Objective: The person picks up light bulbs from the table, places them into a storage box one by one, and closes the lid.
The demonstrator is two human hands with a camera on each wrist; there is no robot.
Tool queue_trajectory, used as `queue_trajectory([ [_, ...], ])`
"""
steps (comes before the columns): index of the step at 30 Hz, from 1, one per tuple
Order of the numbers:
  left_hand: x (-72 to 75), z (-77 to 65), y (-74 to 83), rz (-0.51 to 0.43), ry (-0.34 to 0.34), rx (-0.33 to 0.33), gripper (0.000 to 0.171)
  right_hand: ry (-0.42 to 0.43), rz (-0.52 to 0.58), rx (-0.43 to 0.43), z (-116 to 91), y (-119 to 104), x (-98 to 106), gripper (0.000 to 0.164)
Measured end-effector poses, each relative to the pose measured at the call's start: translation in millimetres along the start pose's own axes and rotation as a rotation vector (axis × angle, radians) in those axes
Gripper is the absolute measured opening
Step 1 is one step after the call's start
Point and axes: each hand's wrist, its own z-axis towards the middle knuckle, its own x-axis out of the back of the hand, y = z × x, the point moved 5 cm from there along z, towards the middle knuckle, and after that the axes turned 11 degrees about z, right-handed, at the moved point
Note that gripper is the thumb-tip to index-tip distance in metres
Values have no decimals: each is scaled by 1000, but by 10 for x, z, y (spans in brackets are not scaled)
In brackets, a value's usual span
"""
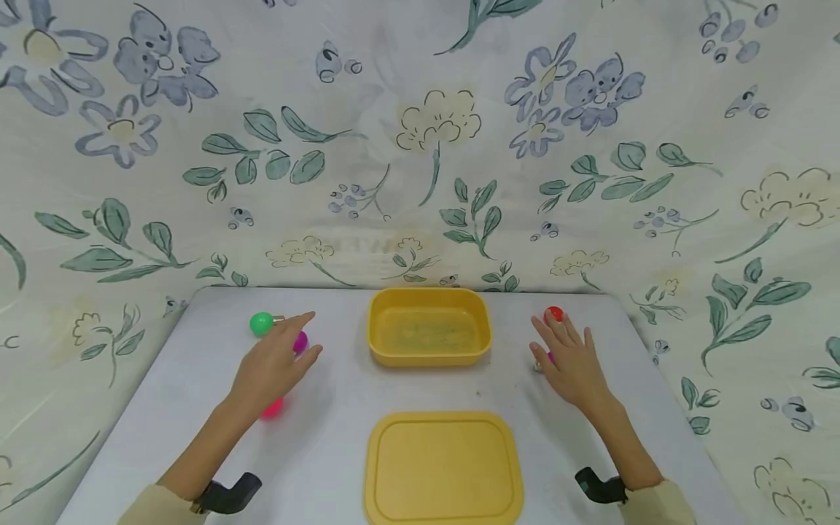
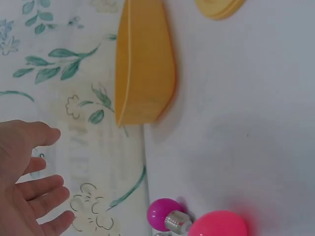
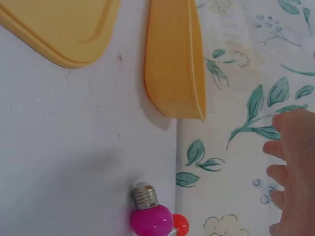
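In the head view my left hand (image 1: pixel 274 366) hovers over the table's left side, fingers extended and holding nothing. Around it lie a green light bulb (image 1: pixel 261 324), a purple light bulb (image 1: pixel 300 343) and a pink bulb (image 1: pixel 272 408), partly hidden by the hand and wrist. My right hand (image 1: pixel 574 364) is spread above a red bulb (image 1: pixel 554 314) and another purple bulb (image 3: pixel 151 220), covering much of both. The right wrist view shows that bulb's metal screw base. Between the hands stands a yellow plastic container (image 1: pixel 429 360), with its yellow lid (image 1: pixel 443 467) lying flat nearer me.
A white table (image 1: pixel 328 452) carries everything. Behind it and along its sides hangs a floral cloth (image 1: pixel 420 219), close to the container's far side. Each wrist wears a black camera mount (image 1: pixel 230 494).
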Motion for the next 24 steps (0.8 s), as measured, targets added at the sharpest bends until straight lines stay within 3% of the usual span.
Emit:
queue_trajectory([
  [13, -169, -320, -304, -85, -60, 58, 55, -26, -10, -28, 118, 43, -155, 53],
  [24, -295, -553, -568, -73, -150, 150, 57, -60, -19, -66, 240, 32, -306, 54],
])
